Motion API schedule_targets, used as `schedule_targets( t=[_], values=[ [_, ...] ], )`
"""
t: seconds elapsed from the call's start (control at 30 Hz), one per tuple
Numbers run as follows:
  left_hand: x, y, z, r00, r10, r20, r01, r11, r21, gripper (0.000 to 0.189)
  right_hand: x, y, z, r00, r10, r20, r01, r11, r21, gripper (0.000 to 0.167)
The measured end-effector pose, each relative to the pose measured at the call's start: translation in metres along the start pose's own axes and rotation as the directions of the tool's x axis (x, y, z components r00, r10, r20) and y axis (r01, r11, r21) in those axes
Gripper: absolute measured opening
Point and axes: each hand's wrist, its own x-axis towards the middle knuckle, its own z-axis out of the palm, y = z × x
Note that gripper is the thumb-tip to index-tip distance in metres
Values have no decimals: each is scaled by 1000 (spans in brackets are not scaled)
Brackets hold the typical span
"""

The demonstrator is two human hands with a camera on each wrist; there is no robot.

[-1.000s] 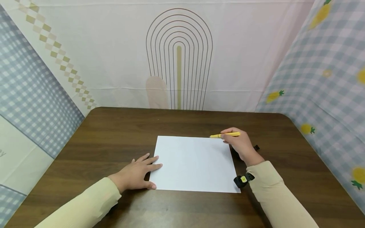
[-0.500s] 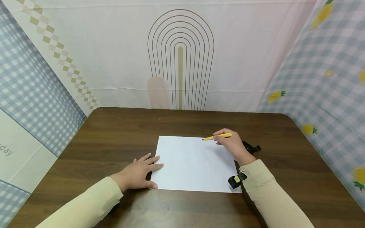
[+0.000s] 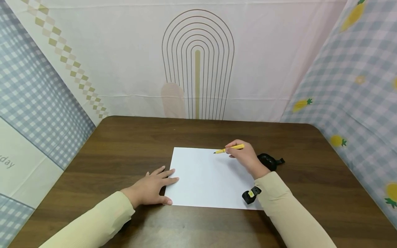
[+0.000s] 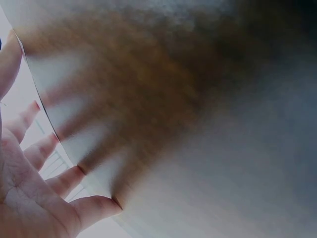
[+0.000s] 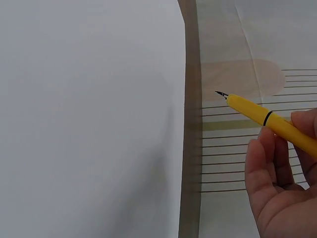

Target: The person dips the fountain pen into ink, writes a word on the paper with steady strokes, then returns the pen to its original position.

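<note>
My right hand [image 3: 246, 160] pinches a yellow fountain pen [image 3: 234, 148] near the far edge of a blank sheet of white paper [image 3: 207, 179]. In the right wrist view the dark nib of the fountain pen [image 5: 267, 119] points up and left, and no cap is on it. From the head view I cannot tell whether the nib touches the paper. My left hand [image 3: 150, 189] rests with spread fingers on the sheet's left edge. The left wrist view shows the left hand [image 4: 34, 188] with its fingertips along the paper's edge.
A glossy black rounded thing [image 3: 268, 162] with a short tab lies on the brown wooden table [image 3: 139, 144], just right of my right hand and partly behind it. A black band [image 3: 250, 195] is on the right wrist. Patterned cloths [image 3: 133, 55] hang behind the table and at both sides.
My right hand has moved left along the sheet's far edge with the fountain pen, whose tip is now over the paper. More of the black thing shows. My left hand stays in place.
</note>
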Motion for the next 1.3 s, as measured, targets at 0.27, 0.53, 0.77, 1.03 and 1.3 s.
schedule_targets(
  t=[0.27,0.53,0.77,1.03,1.3],
  values=[
    [1,-1,0,1000,5,-9,-5,1000,12,75,3,-3,10,1000,10,18,-10,1000,-1,14],
    [1,0,1,1000,-3,-5,3,1000,10,75,6,-2,21,1000,17,26,-17,1000,-5,12],
    [1,0,1,1000,-5,-4,5,1000,18,76,7,-3,32,999,12,37,-12,1000,-4,10],
    [1,0,2,1000,-11,0,11,999,34,75,4,-9,41,999,-10,50,9,1000,14,8],
    [1,1,0,1000,-7,4,7,1000,27,75,2,-11,49,998,2,68,-2,1000,-1,8]
  ],
)
